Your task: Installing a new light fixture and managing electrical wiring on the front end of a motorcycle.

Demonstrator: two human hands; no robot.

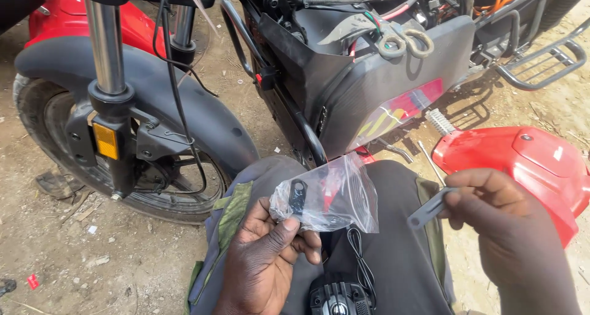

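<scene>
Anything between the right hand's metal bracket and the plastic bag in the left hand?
Nothing visible. The right hand pinches the flat grey bracket; the left hand holds the clear plastic bag with a black part inside. Only the open gap above the lap separates them.

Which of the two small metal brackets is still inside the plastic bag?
The black bracket, inside the clear bag in the left hand. The grey one is bare, in the right hand.

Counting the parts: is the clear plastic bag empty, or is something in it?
Not empty. The plastic bag, held by the left hand, shows a small black bracket inside; the right hand holds a grey one.
</scene>
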